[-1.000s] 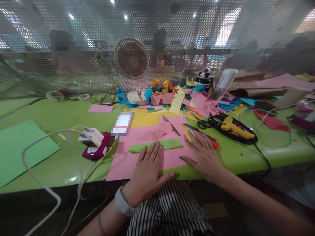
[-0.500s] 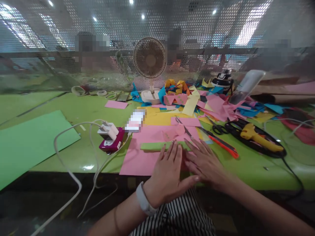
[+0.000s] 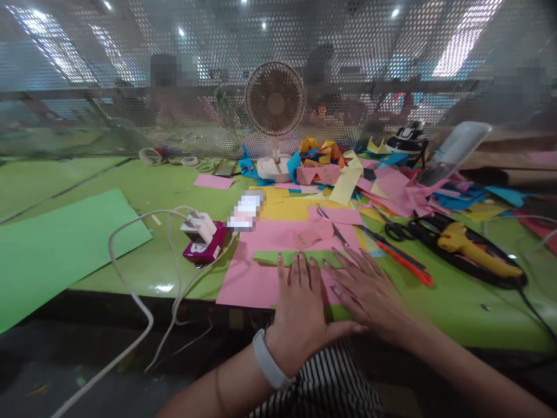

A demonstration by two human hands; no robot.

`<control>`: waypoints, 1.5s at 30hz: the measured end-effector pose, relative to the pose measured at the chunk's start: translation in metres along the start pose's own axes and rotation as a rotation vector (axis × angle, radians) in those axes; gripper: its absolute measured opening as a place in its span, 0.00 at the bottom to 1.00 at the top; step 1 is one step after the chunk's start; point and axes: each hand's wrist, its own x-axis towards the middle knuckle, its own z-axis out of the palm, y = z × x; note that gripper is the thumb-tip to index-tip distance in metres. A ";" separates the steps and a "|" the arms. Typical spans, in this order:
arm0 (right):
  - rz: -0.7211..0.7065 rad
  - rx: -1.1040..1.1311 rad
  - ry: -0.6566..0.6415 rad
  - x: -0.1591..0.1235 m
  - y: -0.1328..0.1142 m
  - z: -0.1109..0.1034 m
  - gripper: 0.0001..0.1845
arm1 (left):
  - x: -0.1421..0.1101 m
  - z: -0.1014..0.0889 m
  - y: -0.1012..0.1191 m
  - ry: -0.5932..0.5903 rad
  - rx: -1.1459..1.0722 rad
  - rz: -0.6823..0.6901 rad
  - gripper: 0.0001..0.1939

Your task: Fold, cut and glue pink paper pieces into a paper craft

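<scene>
A folded strip of green paper point(image 3: 270, 258) lies across a sheet of pink paper point(image 3: 248, 284) at the table's front edge. My left hand point(image 3: 300, 307) rests flat with its fingers stretched out, the fingertips on the strip's lower edge. Beside it my right hand point(image 3: 369, 290) lies flat too, fingers spread over the strip's right end, which it hides. Just beyond the strip sit a small pink paper piece with green marks point(image 3: 311, 234) and slim metal tweezers or scissor blades point(image 3: 333, 225); I cannot tell which.
To the right lie an orange cutter knife point(image 3: 409, 263), black scissors point(image 3: 398, 231) and a yellow glue gun point(image 3: 478, 251) on a black tray. At left stand a purple power socket point(image 3: 204, 252) with white cables and a phone point(image 3: 246, 210). A fan point(image 3: 275, 101) stands behind, near heaped paper scraps point(image 3: 391, 186).
My right hand has moved left from beside the paper onto the strip's right end, close to my left hand. My left hand stays on the strip. The camera view has turned left.
</scene>
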 end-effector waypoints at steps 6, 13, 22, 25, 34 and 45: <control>0.014 0.009 -0.014 0.000 -0.002 -0.002 0.25 | -0.008 -0.010 -0.011 -0.007 0.096 -0.089 0.58; 0.027 0.010 0.000 0.000 -0.003 -0.001 0.25 | -0.018 -0.021 -0.020 -0.004 0.158 -0.155 0.56; 0.020 0.047 -0.011 0.001 -0.002 -0.002 0.26 | -0.030 -0.027 -0.032 -0.002 0.157 -0.134 0.51; 0.031 0.045 -0.017 0.002 -0.001 -0.003 0.27 | -0.034 -0.034 -0.045 0.006 0.143 -0.104 0.47; 0.048 0.007 -0.025 -0.002 0.007 -0.002 0.26 | -0.009 -0.050 -0.107 0.107 -0.159 -0.081 0.12; 0.043 0.015 -0.039 -0.003 0.005 0.002 0.28 | -0.003 -0.045 -0.116 0.014 -0.209 -0.101 0.08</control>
